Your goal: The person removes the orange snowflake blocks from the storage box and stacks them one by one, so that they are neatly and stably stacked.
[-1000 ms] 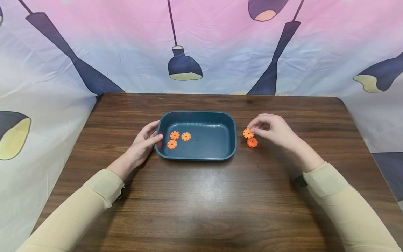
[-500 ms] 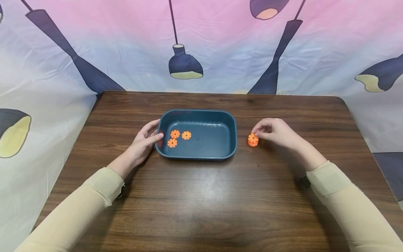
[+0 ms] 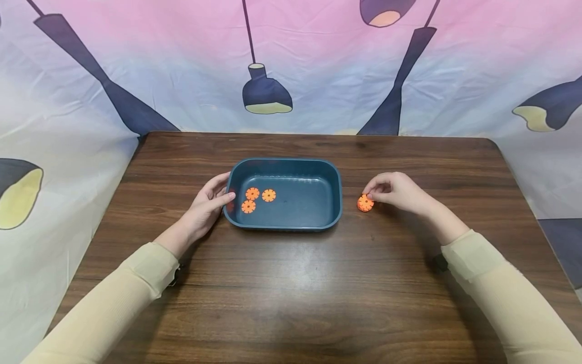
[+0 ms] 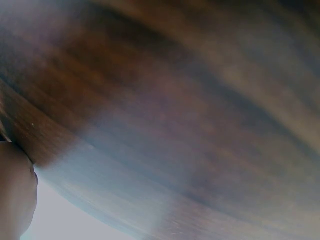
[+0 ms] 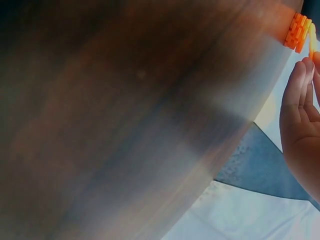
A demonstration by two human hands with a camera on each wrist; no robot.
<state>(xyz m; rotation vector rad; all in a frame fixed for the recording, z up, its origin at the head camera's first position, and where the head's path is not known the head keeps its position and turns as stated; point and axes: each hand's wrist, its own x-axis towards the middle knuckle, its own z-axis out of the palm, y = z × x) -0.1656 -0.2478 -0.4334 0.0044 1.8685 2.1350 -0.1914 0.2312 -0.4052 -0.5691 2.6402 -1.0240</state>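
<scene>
In the head view the left hand [image 3: 205, 206] grips the left end of a dark teal tray [image 3: 300, 226], thumb over the rim. Three orange notched discs [image 3: 269, 195] lie in the tray's left half. To the right of the tray, the right hand [image 3: 398, 192] pinches an orange disc [image 3: 366, 202] by its edge, over a small stack. The right wrist view shows the stack [image 5: 297, 32] side-on, with the pinched disc [image 5: 312, 40] tilted just off it beside the fingertips. Only a blurred part of the left hand [image 4: 16, 192] shows in the left wrist view.
The wooden table [image 3: 291, 303] stretches around the tray and both hands. Behind it hangs a cloth [image 3: 200, 81] printed with dark lamps, which also covers the sides.
My right hand has lowered and moved slightly right, bringing the pinched disc from behind the stack to over it. The left hand and tray have stayed put.
</scene>
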